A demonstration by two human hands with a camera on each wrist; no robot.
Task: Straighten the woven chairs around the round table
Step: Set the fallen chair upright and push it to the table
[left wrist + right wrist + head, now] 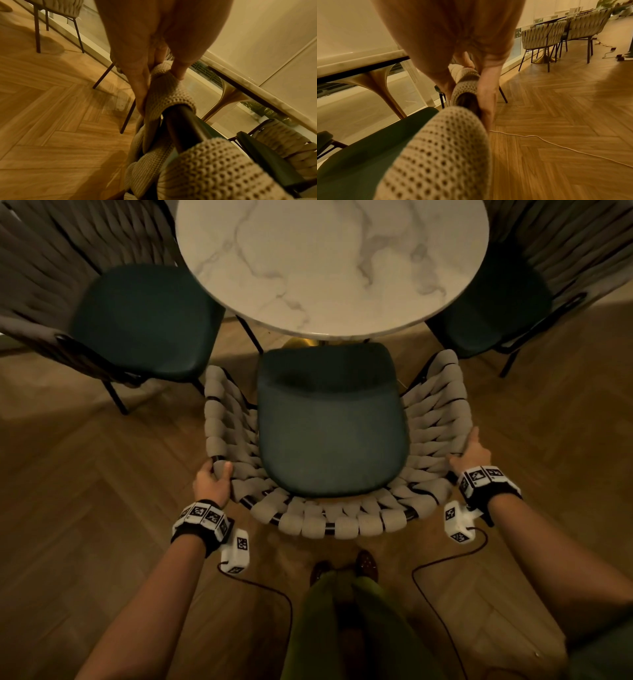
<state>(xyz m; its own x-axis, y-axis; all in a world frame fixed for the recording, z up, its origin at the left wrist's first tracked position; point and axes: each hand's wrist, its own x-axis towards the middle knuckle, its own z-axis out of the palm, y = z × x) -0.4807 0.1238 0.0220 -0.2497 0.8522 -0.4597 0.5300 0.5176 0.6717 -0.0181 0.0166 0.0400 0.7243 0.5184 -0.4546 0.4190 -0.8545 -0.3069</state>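
A woven chair [329, 518] with thick beige bands and a dark green seat cushion [330, 422] stands right in front of me, its seat front at the edge of the round marble table [329, 261]. My left hand [213, 478] grips the left side of the chair's curved rim [164, 97], fingers and thumb wrapped around the woven band. On the opposite side my right hand [471, 451] grips the rim [464, 86] the same way. Two more woven chairs flank the table, one at the left [144, 320] and one at the right [493, 313].
Herringbone wood floor [85, 491] surrounds the chairs. My feet [342, 570] stand just behind the held chair. A thin cable [556, 144] lies across the floor to the right. Another table with woven chairs [556, 32] stands farther off at the right.
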